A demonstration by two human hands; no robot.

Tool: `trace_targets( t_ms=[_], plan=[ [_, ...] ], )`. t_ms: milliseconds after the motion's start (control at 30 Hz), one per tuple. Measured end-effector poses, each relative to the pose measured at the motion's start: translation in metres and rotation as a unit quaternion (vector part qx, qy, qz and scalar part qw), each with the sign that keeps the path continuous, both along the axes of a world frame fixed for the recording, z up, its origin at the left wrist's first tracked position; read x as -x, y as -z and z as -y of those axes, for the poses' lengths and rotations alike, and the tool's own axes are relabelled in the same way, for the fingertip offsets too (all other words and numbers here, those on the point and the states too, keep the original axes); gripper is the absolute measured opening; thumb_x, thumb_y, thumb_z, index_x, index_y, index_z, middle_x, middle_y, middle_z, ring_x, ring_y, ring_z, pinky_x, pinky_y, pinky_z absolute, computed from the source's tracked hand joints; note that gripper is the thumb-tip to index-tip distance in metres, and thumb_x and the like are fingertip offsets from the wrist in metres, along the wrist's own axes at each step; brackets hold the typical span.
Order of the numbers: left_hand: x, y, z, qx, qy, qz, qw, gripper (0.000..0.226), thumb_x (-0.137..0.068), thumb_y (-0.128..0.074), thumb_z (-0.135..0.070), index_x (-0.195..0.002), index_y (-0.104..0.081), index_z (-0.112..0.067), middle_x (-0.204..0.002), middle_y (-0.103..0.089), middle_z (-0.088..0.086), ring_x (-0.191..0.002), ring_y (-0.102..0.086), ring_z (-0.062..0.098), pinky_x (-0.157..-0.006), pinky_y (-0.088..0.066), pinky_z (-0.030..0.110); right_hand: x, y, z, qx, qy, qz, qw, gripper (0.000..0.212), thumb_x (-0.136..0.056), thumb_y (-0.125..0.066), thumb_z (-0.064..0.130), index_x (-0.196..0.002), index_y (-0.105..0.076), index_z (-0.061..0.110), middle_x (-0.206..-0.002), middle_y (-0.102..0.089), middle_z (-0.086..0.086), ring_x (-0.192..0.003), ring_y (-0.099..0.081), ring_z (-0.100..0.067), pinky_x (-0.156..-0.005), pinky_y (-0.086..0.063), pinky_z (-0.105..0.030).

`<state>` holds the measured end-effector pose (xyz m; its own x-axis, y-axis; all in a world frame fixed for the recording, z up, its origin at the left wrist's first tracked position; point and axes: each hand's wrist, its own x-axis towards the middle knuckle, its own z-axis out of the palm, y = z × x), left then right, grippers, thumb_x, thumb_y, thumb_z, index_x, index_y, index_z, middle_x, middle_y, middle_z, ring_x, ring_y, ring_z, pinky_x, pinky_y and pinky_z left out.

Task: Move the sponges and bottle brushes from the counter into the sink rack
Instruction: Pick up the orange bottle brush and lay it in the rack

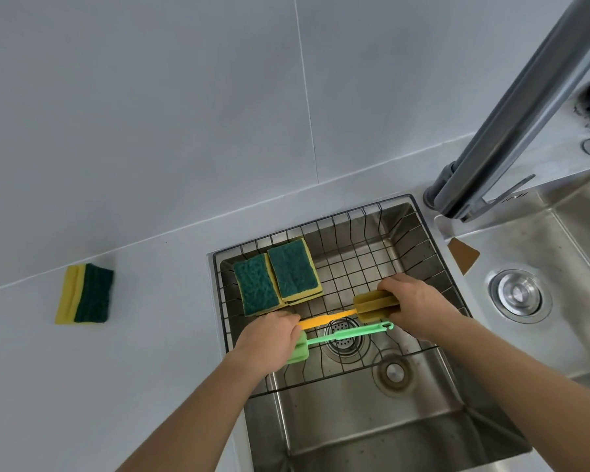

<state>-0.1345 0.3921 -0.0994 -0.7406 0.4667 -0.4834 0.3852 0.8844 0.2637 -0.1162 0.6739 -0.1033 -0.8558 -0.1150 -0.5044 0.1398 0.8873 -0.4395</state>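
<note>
Both hands are over the wire sink rack (419,229). My right hand (419,304) grips the olive sponge head of the orange bottle brush (327,320). My left hand (269,338) is closed over the far end of its orange handle. Just in front, the green bottle brush (348,333) lies across the rack. Its green head sits under my left hand, and its handle tip is by my right hand. Two yellow-and-green sponges (257,289) (295,269) lie in the rack's back left corner. A third sponge (86,294) rests on the counter at left.
The rack sits across the back half of a steel sink (355,434). A grey faucet (511,107) slants overhead at right. A second basin with a drain (520,294) lies to the right. The grey counter (116,369) spreads left of the sink.
</note>
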Motion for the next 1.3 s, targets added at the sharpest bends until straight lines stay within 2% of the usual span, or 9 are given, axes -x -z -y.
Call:
trace_targets(
  t_ms=[200, 333, 633, 800, 967, 1067, 1167, 1300],
  plan=[
    [-0.005, 0.001, -0.003, 0.022, -0.004, 0.076, 0.997, 0.056, -0.096, -0.03, -0.055, -0.131, -0.053, -0.018, -0.125, -0.061, 0.002, -0.11, -0.058, 0.021, -0.09, -0.05, 0.04, -0.002, 0.0, 0.001, 0.004, 0.0, 0.005, 1.0, 0.051, -0.08, -0.074, 0.025, -0.127, -0.054, 0.024, -0.124, -0.054, 0.001, -0.104, -0.059, -0.021, -0.094, -0.052, -0.038],
    [-0.006, 0.001, -0.003, 0.023, -0.002, 0.073, 0.997, 0.055, -0.095, -0.031, -0.056, -0.127, -0.054, -0.018, -0.125, -0.06, 0.001, -0.108, -0.058, 0.021, -0.088, -0.051, 0.04, -0.003, -0.002, 0.0, -0.001, -0.007, 0.01, 1.0, 0.058, -0.081, -0.074, 0.031, -0.133, -0.051, 0.022, -0.128, -0.053, 0.001, -0.109, -0.058, -0.021, -0.098, -0.051, -0.036],
    [-0.009, -0.005, -0.003, 0.02, -0.028, 0.089, 0.995, 0.05, -0.094, -0.037, -0.054, -0.126, -0.054, -0.02, -0.121, -0.06, 0.0, -0.108, -0.055, 0.019, -0.089, -0.05, 0.04, -0.003, -0.01, 0.006, -0.035, -0.018, 0.007, 0.999, 0.056, -0.086, -0.067, 0.03, -0.138, -0.046, 0.022, -0.134, -0.05, 0.001, -0.112, -0.057, -0.021, -0.098, -0.051, -0.037],
    [-0.012, -0.021, 0.002, -0.033, -0.063, 0.049, 0.996, 0.043, -0.094, -0.043, -0.045, -0.131, -0.051, -0.025, -0.127, -0.057, -0.003, -0.109, -0.054, 0.016, -0.089, -0.049, 0.035, -0.005, -0.022, 0.011, -0.059, -0.029, -0.01, 0.998, 0.055, -0.09, -0.061, 0.027, -0.141, -0.042, 0.019, -0.137, -0.049, -0.001, -0.117, -0.055, -0.022, -0.099, -0.05, -0.038],
    [-0.023, -0.036, 0.024, -0.07, -0.096, 0.022, 0.993, 0.045, -0.093, -0.047, -0.046, -0.135, -0.049, -0.029, -0.135, -0.054, -0.008, -0.116, -0.053, 0.013, -0.097, -0.047, 0.035, -0.01, -0.042, 0.02, -0.085, -0.047, -0.033, 0.995, 0.043, -0.09, -0.058, 0.025, -0.131, -0.048, 0.019, -0.128, -0.054, 0.001, -0.109, -0.059, -0.023, -0.089, -0.053, -0.038],
    [-0.025, -0.047, 0.044, -0.071, -0.119, 0.01, 0.99, 0.043, -0.093, -0.049, -0.044, -0.133, -0.051, -0.029, -0.131, -0.055, -0.007, -0.111, -0.055, 0.012, -0.094, -0.049, 0.034, -0.013, -0.058, 0.031, -0.12, -0.055, -0.026, 0.991, 0.035, -0.09, -0.057, 0.026, -0.124, -0.053, 0.02, -0.118, -0.059, 0.001, -0.103, -0.061, -0.023, -0.085, -0.055, -0.037],
    [-0.028, -0.06, 0.07, -0.069, -0.156, -0.004, 0.985, 0.041, -0.094, -0.05, -0.04, -0.132, -0.053, -0.026, -0.125, -0.058, -0.003, -0.107, -0.055, 0.014, -0.092, -0.048, 0.032, -0.017, -0.075, 0.045, -0.149, -0.06, -0.011, 0.987, 0.031, -0.089, -0.056, 0.026, -0.12, -0.056, 0.021, -0.114, -0.063, -0.001, -0.102, -0.063, -0.024, -0.087, -0.056, -0.04],
    [-0.031, -0.065, 0.111, -0.075, -0.2, -0.005, 0.977, 0.043, -0.095, -0.049, -0.042, -0.135, -0.05, -0.027, -0.138, -0.052, -0.003, -0.123, -0.049, 0.016, -0.104, -0.04, 0.03, -0.02, -0.091, 0.063, -0.17, -0.068, -0.004, 0.983, 0.03, -0.09, -0.053, 0.024, -0.12, -0.057, 0.021, -0.114, -0.065, -0.004, -0.101, -0.062, -0.026, -0.086, -0.056, -0.041]
  ],
)
